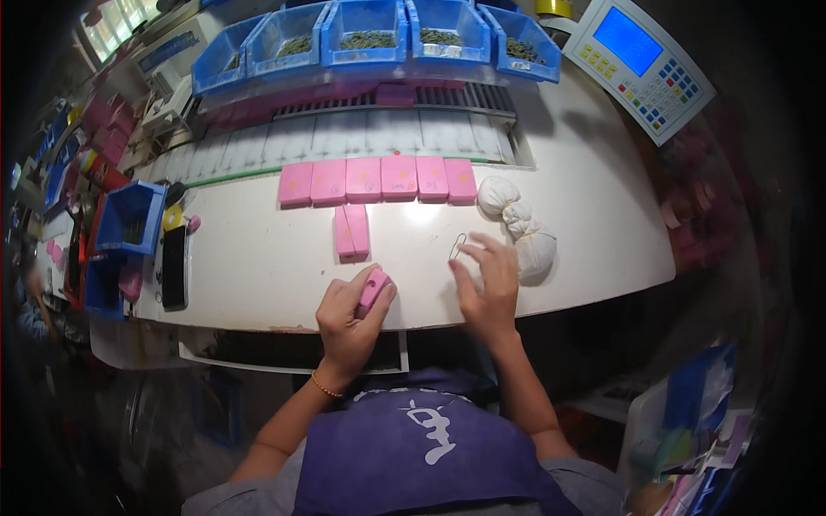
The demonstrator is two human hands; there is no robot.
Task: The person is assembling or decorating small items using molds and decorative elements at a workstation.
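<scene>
My left hand (347, 318) is closed around a small pink mould block (373, 291), held upright just above the table's near edge, with a dark round hole in the face toward me. My right hand (488, 288) has its fingers apart and slightly curled. At its fingertips is a thin wire loop (459, 245); whether the fingers touch it cannot be made out. Beyond the left hand lies a pink block split by a seam (352, 230). Farther back, several pink blocks (364, 181) stand side by side in a row. A tied white cloth bundle (535, 252) lies beside the right hand.
Blue bins (365, 39) with small greenish pieces line the back, behind a slatted rack (456, 99). A keypad device with a blue screen (641, 64) stands at the far right. A phone (175, 268) and blue bins (129, 219) are on the left. An open drawer (292, 348) sits below the edge.
</scene>
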